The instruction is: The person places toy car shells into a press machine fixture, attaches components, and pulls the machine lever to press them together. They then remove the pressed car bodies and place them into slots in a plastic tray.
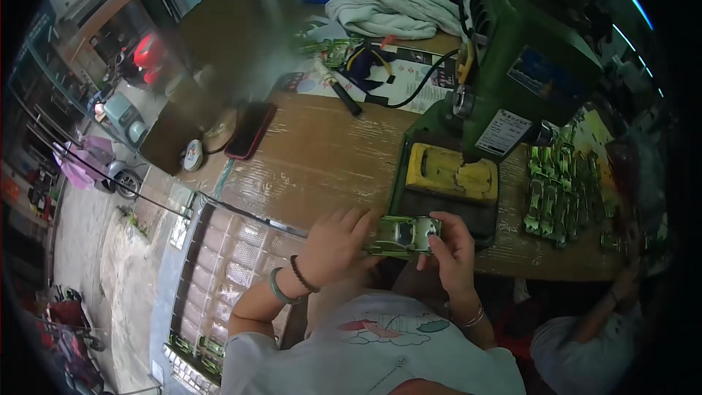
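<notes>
In front of my chest, a shiny green part with a pale inside, shaped like a small toy car shell, is held level between both hands. My left hand closes around its left end, hiding that side. My right hand pinches the right end between thumb and fingers. Just beyond the part stands a green bench press, with a yellow block on its base. To the right of the press, several similar green parts lie in rows on the table.
A divided tray with clear compartments stands at the left, green parts at its near end. A red-edged phone, a dark-handled tool and a white cloth lie on the wooden table. Another person's arm is at the right.
</notes>
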